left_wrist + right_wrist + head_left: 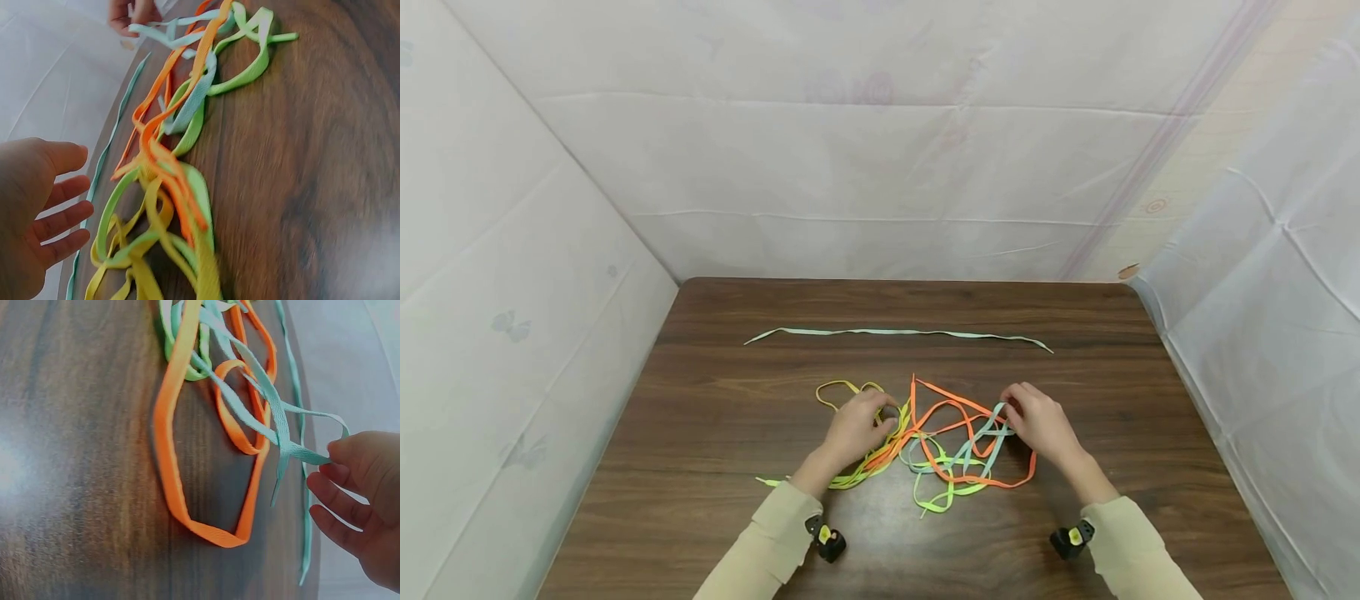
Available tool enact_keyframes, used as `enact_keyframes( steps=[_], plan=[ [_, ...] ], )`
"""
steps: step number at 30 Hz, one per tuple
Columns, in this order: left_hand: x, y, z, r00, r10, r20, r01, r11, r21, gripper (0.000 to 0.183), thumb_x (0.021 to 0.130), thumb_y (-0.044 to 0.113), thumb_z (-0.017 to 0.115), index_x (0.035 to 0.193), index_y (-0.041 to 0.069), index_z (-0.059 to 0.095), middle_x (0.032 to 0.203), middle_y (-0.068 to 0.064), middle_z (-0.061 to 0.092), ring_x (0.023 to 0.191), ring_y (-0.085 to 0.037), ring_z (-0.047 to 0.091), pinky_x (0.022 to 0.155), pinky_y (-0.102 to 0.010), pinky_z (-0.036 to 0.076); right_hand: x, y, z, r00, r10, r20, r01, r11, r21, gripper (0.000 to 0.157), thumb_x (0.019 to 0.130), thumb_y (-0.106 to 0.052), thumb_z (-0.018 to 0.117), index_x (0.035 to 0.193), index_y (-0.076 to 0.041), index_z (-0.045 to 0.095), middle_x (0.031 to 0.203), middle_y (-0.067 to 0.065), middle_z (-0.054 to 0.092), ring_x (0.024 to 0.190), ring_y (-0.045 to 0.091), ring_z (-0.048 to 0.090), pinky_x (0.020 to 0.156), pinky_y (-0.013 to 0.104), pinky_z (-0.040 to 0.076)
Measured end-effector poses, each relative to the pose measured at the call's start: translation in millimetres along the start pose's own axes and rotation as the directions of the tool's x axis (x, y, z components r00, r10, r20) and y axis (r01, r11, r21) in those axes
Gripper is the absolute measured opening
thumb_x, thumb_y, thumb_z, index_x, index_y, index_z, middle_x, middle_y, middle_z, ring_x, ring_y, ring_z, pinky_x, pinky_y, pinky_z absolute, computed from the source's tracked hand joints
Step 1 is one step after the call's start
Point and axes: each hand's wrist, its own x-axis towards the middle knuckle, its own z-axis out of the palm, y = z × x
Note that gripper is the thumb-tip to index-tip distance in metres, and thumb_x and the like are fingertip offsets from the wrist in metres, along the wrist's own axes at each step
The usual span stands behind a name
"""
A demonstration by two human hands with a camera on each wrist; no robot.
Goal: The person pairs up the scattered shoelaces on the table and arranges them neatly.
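A tangle of flat shoelaces lies across the table. My right hand (1037,421) pinches a light blue shoelace (306,454) between thumb and forefinger at the right side of the tangle, lifting a loop of it. Orange shoelace (169,437) loops beside and under the blue one. My left hand (853,429) hovers over the yellow shoelaces (147,275) at the left of the tangle; in the left wrist view its fingers are spread and relaxed with nothing between them. Bright green shoelace (250,69) winds through the middle, below the orange.
One light blue-green shoelace (880,332) lies stretched out nearly straight, left to right, behind the tangle. The dark wooden table (700,500) meets white sheeting (865,167) at its back and sides. A small black camera sits on each wrist.
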Motion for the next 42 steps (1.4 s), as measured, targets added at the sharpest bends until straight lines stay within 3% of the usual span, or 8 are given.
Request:
enact_keyframes(
  steps=[14,21,31,42],
  plan=[
    [31.1,31.4,36.7,0.986,0.16,0.041,-0.163,0.983,0.084,0.016,0.086,0.021,0.064,0.101,0.016,0.068,0.096,0.005,0.064,0.086,-0.012,0.058,0.069,-0.025,0.047,2,-7,-19.5,0.997,-0.021,-0.077,0.024,0.999,0.041,0.013,0.08,-0.004,0.066,0.089,-0.012,0.06,0.079,-0.001,0.06,0.068,0.01,0.059,0.057,0.029,0.049],
    [43.8,46.7,52.4,0.981,0.173,0.087,-0.185,0.97,0.158,0.016,0.088,0.025,0.063,0.102,0.02,0.068,0.097,0.008,0.065,0.09,-0.01,0.058,0.073,-0.024,0.047,2,-7,-19.9,0.995,-0.021,-0.097,0.026,0.999,0.048,0.013,0.08,-0.004,0.067,0.088,-0.012,0.06,0.078,-0.002,0.058,0.068,0.01,0.058,0.057,0.029,0.05],
    [58.8,62.5,66.5,0.966,0.226,0.127,-0.246,0.953,0.176,0.014,0.088,0.028,0.062,0.098,0.022,0.07,0.094,0.009,0.064,0.085,-0.009,0.058,0.075,-0.023,0.047,1,-8,-20.0,0.995,-0.008,-0.096,0.015,0.997,0.077,0.014,0.08,-0.004,0.067,0.089,-0.013,0.06,0.08,-0.003,0.057,0.07,0.01,0.059,0.059,0.029,0.051],
    [59.8,72.7,80.5,0.951,0.229,0.206,-0.26,0.956,0.138,0.015,0.085,0.032,0.065,0.098,0.025,0.07,0.092,0.011,0.064,0.076,-0.003,0.054,0.057,-0.015,0.04,0,-9,-19.6,0.994,-0.008,-0.113,0.018,0.996,0.091,0.015,0.08,-0.004,0.067,0.088,-0.014,0.059,0.082,-0.003,0.057,0.071,0.01,0.06,0.061,0.03,0.051]
  ],
)
